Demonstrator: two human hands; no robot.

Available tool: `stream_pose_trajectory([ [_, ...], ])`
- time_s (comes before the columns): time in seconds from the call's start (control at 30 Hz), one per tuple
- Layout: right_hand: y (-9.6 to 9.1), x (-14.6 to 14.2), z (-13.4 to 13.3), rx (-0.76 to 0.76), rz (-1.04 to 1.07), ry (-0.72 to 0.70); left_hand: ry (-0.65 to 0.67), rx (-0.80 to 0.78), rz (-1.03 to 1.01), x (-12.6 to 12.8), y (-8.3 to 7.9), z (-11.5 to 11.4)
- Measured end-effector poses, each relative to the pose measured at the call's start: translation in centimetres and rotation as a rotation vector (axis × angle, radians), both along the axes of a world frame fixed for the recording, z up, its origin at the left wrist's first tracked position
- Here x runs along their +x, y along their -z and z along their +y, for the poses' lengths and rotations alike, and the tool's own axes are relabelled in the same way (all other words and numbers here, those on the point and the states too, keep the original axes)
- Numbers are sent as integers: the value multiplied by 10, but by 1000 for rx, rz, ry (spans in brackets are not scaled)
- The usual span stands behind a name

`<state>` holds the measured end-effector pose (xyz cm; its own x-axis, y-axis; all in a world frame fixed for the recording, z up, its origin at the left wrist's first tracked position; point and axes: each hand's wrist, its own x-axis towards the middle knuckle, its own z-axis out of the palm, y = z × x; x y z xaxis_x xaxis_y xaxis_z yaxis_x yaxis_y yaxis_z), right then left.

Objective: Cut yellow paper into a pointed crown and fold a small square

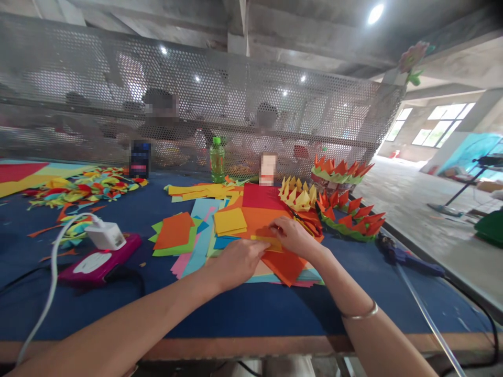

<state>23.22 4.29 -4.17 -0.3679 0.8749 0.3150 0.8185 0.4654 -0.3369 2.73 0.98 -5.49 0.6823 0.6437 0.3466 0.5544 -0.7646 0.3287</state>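
A small yellow folded paper (271, 243) lies in front of me on a pile of orange sheets. My left hand (243, 259) is closed on its left side, the fingertips pressing it down. Just above its right end, my right hand (293, 235) is curled with its fingers pinched together; whether anything is between them is hidden. Beyond my left hand sits a stack of yellow paper squares (230, 221). Orange squares (174, 231) rest on green ones further left. Beside my right hand are scissors (308, 225), partly covered.
Pointed paper crowns, one yellow (297, 195) and one orange and green (351, 217), stand at right. A glue gun (411, 260) trails its cord there. A magenta power strip (100, 264) with a white charger (105, 234) is at left. A green bottle (217, 161) stands by the mesh screen (220, 94).
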Motion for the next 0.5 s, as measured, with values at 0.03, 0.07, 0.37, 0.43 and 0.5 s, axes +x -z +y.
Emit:
stream_pose_trajectory([
  [0.03, -1, 1, 0, -1, -4, 15, 0, 1, 4, 0, 0, 0],
  [0.07, -2, 3, 1, -2, -5, 37, 0, 3, 8, 0, 0, -1],
  [0.37, -26, 75, 40, 12, 15, 646, 69, 33, 30, 0, 0, -5],
  [0.43, -28, 86, 53, -6, -10, 700, 74, 33, 27, 0, 0, -4],
  [0.5, -27, 89, 63, -25, -43, 713, 75, 31, 25, -1, 0, -4],
])
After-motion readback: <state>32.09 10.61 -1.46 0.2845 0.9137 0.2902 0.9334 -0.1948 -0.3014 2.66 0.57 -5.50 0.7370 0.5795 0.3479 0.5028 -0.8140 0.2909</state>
